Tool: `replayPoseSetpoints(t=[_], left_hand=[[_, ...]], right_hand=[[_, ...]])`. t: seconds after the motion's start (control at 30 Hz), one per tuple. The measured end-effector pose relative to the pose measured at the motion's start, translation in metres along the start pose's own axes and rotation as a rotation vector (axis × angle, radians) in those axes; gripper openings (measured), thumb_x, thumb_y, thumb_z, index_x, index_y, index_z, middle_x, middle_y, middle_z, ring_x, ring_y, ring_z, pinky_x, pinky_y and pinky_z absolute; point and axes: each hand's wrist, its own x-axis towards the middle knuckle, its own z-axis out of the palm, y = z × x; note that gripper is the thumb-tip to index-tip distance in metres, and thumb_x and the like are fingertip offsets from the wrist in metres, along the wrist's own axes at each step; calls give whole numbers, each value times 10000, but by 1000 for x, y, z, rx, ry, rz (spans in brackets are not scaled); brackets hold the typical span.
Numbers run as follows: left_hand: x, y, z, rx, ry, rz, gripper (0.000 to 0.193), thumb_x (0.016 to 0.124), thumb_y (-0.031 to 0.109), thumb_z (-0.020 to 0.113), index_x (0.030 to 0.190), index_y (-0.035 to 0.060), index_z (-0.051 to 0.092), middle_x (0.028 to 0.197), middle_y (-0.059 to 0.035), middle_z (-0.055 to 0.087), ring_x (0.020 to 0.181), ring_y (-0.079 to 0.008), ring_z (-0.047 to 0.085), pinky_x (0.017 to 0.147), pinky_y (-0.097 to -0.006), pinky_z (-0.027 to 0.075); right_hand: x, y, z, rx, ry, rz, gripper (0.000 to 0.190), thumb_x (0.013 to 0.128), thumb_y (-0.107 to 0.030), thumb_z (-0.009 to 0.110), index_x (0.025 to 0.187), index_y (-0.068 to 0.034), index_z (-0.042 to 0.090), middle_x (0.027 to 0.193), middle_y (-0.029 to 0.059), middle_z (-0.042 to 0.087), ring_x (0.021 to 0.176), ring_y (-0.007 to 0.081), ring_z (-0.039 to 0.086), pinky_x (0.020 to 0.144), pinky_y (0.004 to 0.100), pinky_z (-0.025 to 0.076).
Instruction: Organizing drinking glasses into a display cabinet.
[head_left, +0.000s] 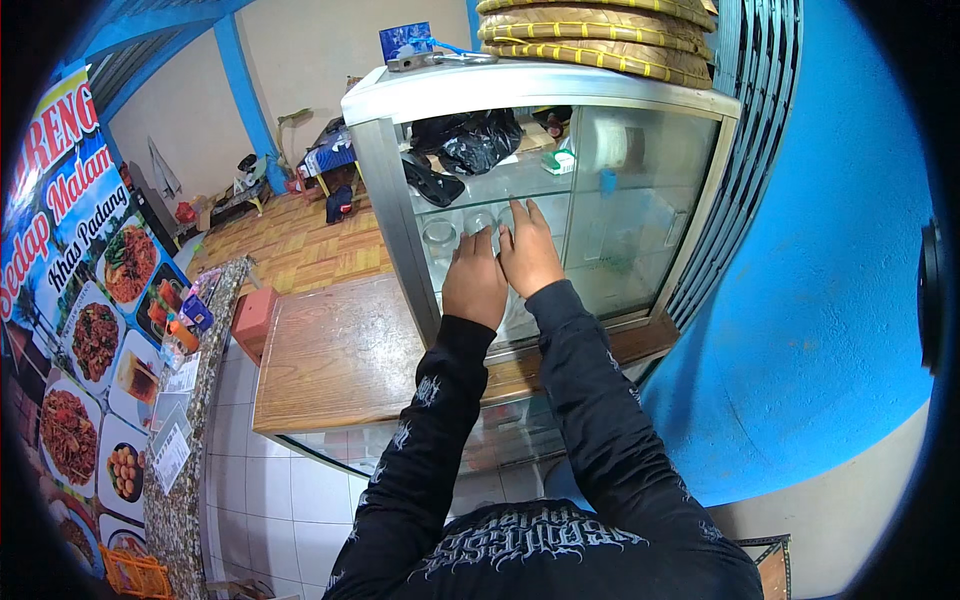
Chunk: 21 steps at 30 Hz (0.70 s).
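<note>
My left hand (476, 285) and my right hand (531, 251) are side by side at the open left part of a glass display cabinet (369, 187) with an aluminium frame. Just beyond the fingertips, clear drinking glasses stand on a lower shelf; one glass (439, 234) shows left of my left hand, and another glass (478, 220) is partly covered by its fingers. My right hand has its fingers stretched and spread, with the thumb beside my left fingers. Both palms face away, and whether my left hand touches a glass is hidden.
Black plastic bags (480, 142) and a green-and-white box (558, 161) lie on the upper glass shelf. A sliding glass pane (637, 217) covers the right side. Woven bamboo trays (600, 56) are stacked on top. The cabinet stands on a wooden counter (330, 352) beside a blue wall (817, 300).
</note>
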Motion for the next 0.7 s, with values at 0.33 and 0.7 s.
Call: replayPoseSetpoints(t=[0.33, 0.7], left_hand=[[-10, 13, -15, 30, 41, 82, 465, 1034, 140, 620, 1448, -66, 571, 1408, -334, 643, 1355, -551, 577, 1173, -539, 471], [-67, 49, -90, -111, -16, 176, 608, 975, 81, 694, 1531, -58, 493, 1500, -303, 582, 1402, -529, 544, 1186, -552, 453]], right_hand=[[-25, -25, -28, 26, 59, -74, 503, 1029, -124, 650, 1473, 100, 572, 1533, 427, 492, 1425, 565, 502, 1213, 508, 426], [-98, -89, -100, 191, 9, -179, 551, 983, -78, 736, 1498, 30, 573, 1574, 327, 493, 1451, 523, 485, 1207, 527, 415]])
